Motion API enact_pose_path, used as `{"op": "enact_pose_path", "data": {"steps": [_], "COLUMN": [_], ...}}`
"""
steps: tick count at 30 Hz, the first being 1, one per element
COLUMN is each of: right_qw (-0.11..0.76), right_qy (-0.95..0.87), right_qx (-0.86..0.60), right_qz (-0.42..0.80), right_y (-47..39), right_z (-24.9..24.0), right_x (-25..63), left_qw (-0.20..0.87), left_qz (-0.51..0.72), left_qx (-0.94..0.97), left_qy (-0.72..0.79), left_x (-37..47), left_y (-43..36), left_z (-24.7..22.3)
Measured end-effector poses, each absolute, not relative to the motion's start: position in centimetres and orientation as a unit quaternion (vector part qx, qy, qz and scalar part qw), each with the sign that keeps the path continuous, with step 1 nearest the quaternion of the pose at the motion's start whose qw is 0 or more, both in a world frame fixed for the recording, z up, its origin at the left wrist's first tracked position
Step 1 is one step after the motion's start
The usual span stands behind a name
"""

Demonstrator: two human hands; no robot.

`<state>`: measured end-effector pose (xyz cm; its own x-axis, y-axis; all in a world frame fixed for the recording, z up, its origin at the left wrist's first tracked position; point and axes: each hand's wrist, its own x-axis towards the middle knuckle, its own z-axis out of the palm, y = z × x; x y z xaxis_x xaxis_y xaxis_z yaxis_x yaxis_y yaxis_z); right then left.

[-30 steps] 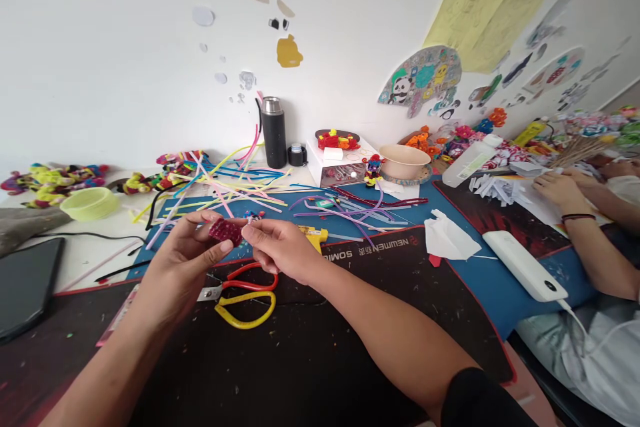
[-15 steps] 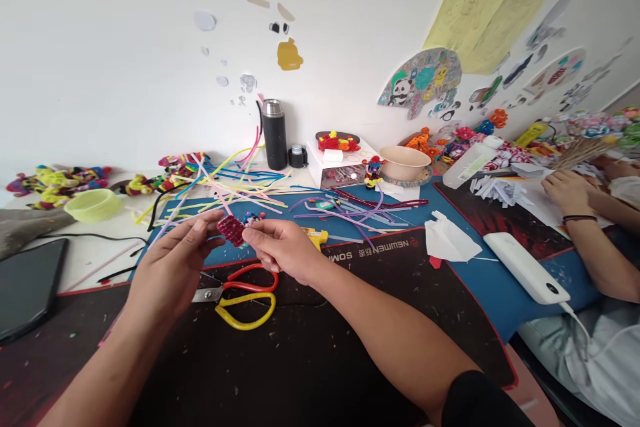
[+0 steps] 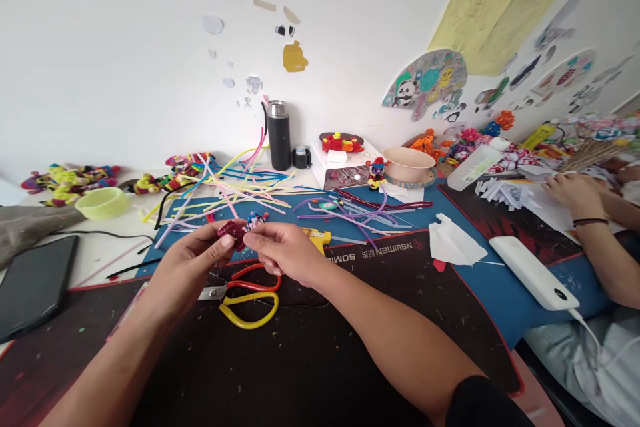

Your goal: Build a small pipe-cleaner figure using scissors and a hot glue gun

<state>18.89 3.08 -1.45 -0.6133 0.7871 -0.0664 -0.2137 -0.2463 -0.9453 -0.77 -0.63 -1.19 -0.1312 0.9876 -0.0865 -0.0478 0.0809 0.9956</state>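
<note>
A small dark-red fuzzy piece point(image 3: 231, 232), apparently of pipe cleaner, is held up between both hands above the mat. My left hand point(image 3: 193, 260) pinches it from the left, thumb across its front. From the right, my right hand point(image 3: 280, 248) grips its edge between thumb and forefinger. A little blue, white and pink figure point(image 3: 256, 219) shows just behind my right fingertips; whether it joins the red piece I cannot tell. Below the hands lie scissors point(image 3: 250, 309) with one red and one yellow handle. A yellow tool point(image 3: 320, 238), partly hidden, lies behind my right hand.
Loose pipe cleaners point(image 3: 235, 187) spread over the back of the table near a black thermos point(image 3: 279, 137). A phone-like black slab point(image 3: 37, 287) lies at left. At right are a crumpled tissue point(image 3: 455, 240), a white power bank point(image 3: 533, 273) and another person's hand point(image 3: 575, 193).
The red piece has turned and folded between my fingers, and my left thumb has moved onto its front. The whole view has shifted slightly.
</note>
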Motion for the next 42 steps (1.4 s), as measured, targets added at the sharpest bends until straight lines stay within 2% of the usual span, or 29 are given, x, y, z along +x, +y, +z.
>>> {"op": "enact_pose_path", "data": {"steps": [12, 21, 31, 42], "right_qw": [0.327, 0.329, 0.316, 0.335], "right_qy": [-0.518, -0.514, -0.545, -0.53], "right_qx": [-0.308, -0.322, -0.358, -0.313], "right_qz": [0.728, 0.723, 0.69, 0.714], "right_y": [3.4, 3.5, 3.7, 3.1], "right_z": [-2.2, -2.0, -2.7, -1.9], "right_x": [18.8, 18.7, 18.7, 18.7], "left_qw": [0.423, 0.435, 0.453, 0.503], "left_qz": [0.455, 0.453, 0.474, 0.57], "left_qx": [0.55, 0.534, 0.517, 0.42], "left_qy": [0.559, 0.566, 0.55, 0.496], "left_x": [-0.7, -0.7, -0.7, -0.1], "left_y": [-0.3, -0.3, 0.0, 0.0], "left_z": [-0.9, -1.2, -2.1, -2.0]}}
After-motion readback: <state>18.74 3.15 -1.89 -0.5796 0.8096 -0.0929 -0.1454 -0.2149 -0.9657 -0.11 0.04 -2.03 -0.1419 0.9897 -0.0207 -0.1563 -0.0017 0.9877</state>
